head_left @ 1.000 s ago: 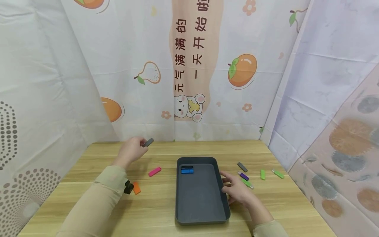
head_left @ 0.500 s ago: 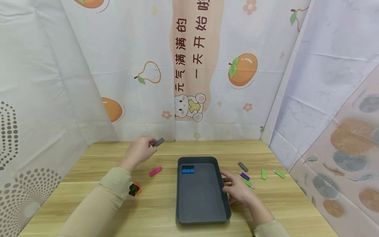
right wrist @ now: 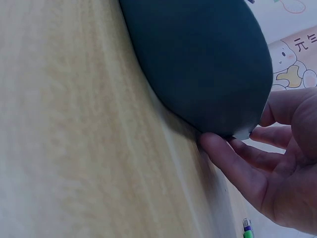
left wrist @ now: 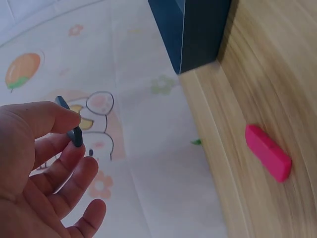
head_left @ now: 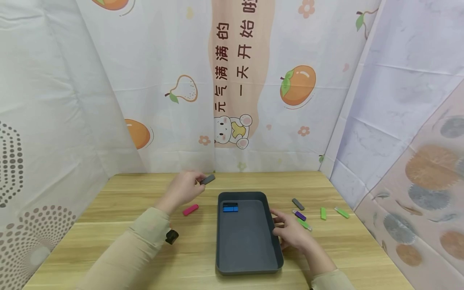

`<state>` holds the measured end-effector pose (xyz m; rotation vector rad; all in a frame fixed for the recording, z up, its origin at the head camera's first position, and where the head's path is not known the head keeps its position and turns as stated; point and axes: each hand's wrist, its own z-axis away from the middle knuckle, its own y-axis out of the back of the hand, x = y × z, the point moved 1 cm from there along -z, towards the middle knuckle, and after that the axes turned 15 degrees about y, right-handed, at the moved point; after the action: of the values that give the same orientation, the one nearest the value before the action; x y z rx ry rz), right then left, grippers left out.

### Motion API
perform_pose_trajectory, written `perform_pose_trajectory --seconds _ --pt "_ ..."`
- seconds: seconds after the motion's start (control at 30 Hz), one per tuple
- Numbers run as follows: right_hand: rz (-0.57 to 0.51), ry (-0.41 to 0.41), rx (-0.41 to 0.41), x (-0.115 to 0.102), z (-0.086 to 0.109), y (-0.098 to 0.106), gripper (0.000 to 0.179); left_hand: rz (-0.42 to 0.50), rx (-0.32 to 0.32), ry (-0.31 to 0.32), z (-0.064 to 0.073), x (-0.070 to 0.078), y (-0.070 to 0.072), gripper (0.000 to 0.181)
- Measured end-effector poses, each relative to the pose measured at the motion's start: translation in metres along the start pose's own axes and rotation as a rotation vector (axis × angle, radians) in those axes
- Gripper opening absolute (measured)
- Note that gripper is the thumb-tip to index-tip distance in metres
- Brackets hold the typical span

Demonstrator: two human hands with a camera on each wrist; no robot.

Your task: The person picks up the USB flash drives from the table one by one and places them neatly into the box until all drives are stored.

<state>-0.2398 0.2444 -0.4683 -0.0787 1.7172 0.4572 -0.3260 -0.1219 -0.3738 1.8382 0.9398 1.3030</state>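
In the head view, my left hand (head_left: 185,186) pinches a dark grey USB flash drive (head_left: 208,179) between thumb and fingers, above the back of the table. The left wrist view shows this flash drive (left wrist: 74,134) edge-on at the thumb tip. My right hand (head_left: 291,229) holds the right wall of a dark grey tray (head_left: 250,253), its thumb at the rim and its other fingers against the outside. Inside the tray, near its back left corner, lie a blue flash drive (head_left: 230,209) and a black one (head_left: 228,204).
A pink flash drive (head_left: 190,210) lies left of the tray. On the right are a grey one (head_left: 298,204), a purple one (head_left: 299,215) and several green ones (head_left: 323,213). Printed curtains (head_left: 239,157) stand behind the table (head_left: 195,257) and along its sides.
My left hand has moved right with the grey flash drive, towards the tray's back left corner. My left forearm now covers the orange flash drive. The right hand and the tray stay put.
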Motion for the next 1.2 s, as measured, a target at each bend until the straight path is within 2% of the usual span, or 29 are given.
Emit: perform_pose_trajectory --seconds 0.17,0.4,0.53,0.83,1.07,1.2 --pt "0.004 -0.006 0.008 0.0 0.001 0.0 0.077 0.004 -0.024 -0.013 0.002 0.008 -0.007 0.017" --pt "0.006 -0.006 0.009 0.002 0.001 0.0 0.077 -0.038 -0.026 -0.078 0.004 0.019 -0.016 0.017" --pt "0.007 -0.001 0.004 0.001 0.001 0.001 0.077 -0.038 -0.036 -0.094 0.007 0.024 -0.02 0.015" --pt "0.02 0.006 0.0 -0.002 0.001 0.0 0.077 -0.08 -0.069 -0.114 0.009 0.027 -0.036 0.013" --pt "0.03 0.004 0.006 -0.001 0.001 0.0 0.076 -0.116 -0.132 -0.125 0.01 0.031 -0.047 0.016" --pt "0.028 0.003 0.004 0.0 0.0 0.0 0.076 -0.126 -0.146 -0.135 0.011 0.033 -0.053 0.018"
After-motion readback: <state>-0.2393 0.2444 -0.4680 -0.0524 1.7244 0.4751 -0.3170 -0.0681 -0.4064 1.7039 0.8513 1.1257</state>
